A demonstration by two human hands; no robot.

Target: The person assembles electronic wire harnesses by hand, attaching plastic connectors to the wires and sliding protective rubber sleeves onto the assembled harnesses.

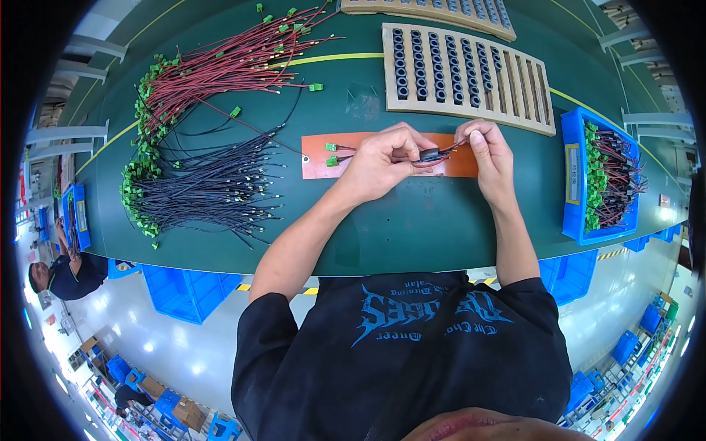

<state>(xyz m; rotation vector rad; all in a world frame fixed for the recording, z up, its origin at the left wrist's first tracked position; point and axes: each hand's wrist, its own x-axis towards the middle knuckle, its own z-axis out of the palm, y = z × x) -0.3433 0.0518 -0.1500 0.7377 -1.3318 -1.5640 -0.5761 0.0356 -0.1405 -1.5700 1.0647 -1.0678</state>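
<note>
Fine two-handed work over a green table [441, 235]

Has a fan of red wires [213, 73] laid out on the left of the table, with a fan of black wires [206, 191] on the nearer side. Has a wooden rack [531, 124] on the far side, a blue bin [573, 213] of wired pieces to the right, and an orange mat [316, 169] lying flat in the middle.

Works above the mat, with the left hand [386, 162] closed in a pinch at the left end of a black core [429, 155] and the right hand [491, 158] apparently pinching the held wires [453, 147] just beyond its right end. Leaves two green connectors [332, 153] poking out left of the left hand, over the mat.

Looks to be partway through passing wires through the core. Probably calls next for a steady left pinch and a gentle, even draw on the right.

Loses part of a second rack [397, 10] at the top edge. Hides the stretch of wire under the left hand and the inside of the core. Cannot tell the exact number of wires between the right fingertips, nor make out the wire tips.
</note>
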